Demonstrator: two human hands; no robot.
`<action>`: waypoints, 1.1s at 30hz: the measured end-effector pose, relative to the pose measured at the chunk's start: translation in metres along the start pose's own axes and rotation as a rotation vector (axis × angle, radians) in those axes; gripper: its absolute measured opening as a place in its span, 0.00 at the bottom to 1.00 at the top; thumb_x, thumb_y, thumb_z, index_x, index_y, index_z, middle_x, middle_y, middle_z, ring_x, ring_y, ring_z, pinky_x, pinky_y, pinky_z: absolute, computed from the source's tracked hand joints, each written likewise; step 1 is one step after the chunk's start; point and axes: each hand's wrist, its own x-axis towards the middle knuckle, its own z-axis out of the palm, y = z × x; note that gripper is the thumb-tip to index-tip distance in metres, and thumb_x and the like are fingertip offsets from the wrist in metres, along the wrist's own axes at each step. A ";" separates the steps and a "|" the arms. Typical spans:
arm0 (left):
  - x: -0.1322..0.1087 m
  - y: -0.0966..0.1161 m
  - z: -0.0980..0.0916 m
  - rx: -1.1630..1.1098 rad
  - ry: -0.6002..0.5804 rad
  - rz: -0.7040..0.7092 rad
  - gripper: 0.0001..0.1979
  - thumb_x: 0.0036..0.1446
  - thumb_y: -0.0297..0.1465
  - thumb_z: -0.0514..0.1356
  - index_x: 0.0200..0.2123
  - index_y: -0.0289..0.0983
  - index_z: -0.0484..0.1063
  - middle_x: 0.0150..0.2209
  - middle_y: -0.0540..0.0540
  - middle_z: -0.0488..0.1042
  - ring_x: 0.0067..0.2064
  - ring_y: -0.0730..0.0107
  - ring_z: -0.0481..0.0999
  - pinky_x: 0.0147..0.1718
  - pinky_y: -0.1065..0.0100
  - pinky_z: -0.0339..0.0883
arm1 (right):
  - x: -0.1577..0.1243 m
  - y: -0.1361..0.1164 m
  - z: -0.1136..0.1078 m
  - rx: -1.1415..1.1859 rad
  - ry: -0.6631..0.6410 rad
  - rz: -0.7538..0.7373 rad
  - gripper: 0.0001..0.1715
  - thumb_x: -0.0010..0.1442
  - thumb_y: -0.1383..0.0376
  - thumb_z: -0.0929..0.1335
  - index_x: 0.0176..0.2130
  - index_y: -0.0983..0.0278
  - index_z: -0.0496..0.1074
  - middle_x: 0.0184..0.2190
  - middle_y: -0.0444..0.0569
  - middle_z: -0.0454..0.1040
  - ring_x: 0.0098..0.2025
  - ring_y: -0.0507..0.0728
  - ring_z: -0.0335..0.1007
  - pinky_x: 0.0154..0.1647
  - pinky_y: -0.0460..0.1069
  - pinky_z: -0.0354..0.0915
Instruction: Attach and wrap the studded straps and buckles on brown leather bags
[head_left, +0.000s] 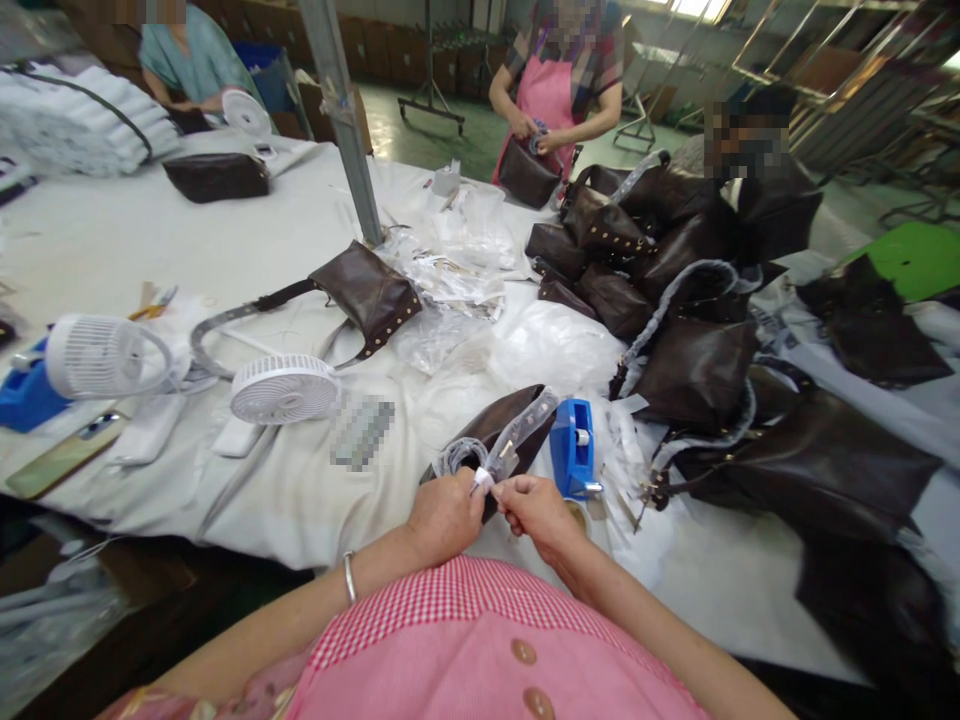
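A dark brown leather bag (504, 418) lies in front of me at the table's near edge. Its strap (459, 455) is coiled and covered in clear plastic wrap. My left hand (448, 515) is closed around the wrapped strap near the coil. Between my hands is a small white strip (484, 480), and the closed fingertips of my right hand (534, 508) pinch its end. Just right of the bag stands a blue tape dispenser (574, 450). The strap's part inside my left palm is hidden.
Several brown bags (697, 370) are heaped on the right. Another bag (367, 295) lies ahead left, near two white fans (285, 388) and a phone (67, 455). Clear plastic bags (555, 345) lie mid-table beyond a metal post (349, 130). A co-worker (551, 100) handles a bag opposite.
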 end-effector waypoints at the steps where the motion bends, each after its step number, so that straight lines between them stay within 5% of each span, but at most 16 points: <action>1: 0.000 0.000 -0.001 -0.016 0.001 -0.006 0.15 0.64 0.36 0.48 0.39 0.35 0.70 0.32 0.37 0.79 0.35 0.50 0.80 0.30 0.61 0.65 | 0.000 0.000 0.001 0.013 0.009 0.010 0.16 0.50 0.56 0.71 0.21 0.65 0.68 0.14 0.39 0.64 0.14 0.45 0.52 0.13 0.43 0.50; 14: -0.003 0.003 -0.005 -0.356 -0.034 -0.012 0.12 0.65 0.34 0.48 0.31 0.39 0.67 0.22 0.47 0.79 0.28 0.66 0.80 0.29 0.69 0.65 | 0.000 0.001 0.003 0.124 0.033 0.081 0.17 0.47 0.58 0.74 0.20 0.64 0.67 0.13 0.39 0.65 0.13 0.46 0.55 0.14 0.44 0.58; 26: -0.002 -0.005 -0.008 -1.135 -0.202 -0.147 0.19 0.60 0.48 0.54 0.34 0.36 0.68 0.16 0.53 0.70 0.15 0.77 0.63 0.16 0.75 0.55 | 0.015 0.018 -0.005 0.321 -0.223 -0.229 0.23 0.49 0.50 0.74 0.24 0.66 0.70 0.18 0.40 0.69 0.17 0.47 0.59 0.18 0.43 0.54; 33: -0.004 -0.017 0.004 -1.270 -0.265 -0.139 0.21 0.63 0.49 0.48 0.37 0.36 0.66 0.15 0.53 0.68 0.16 0.72 0.64 0.18 0.72 0.57 | 0.019 0.011 -0.005 0.325 -0.346 -0.270 0.20 0.50 0.51 0.71 0.26 0.64 0.68 0.19 0.39 0.69 0.17 0.46 0.59 0.20 0.43 0.55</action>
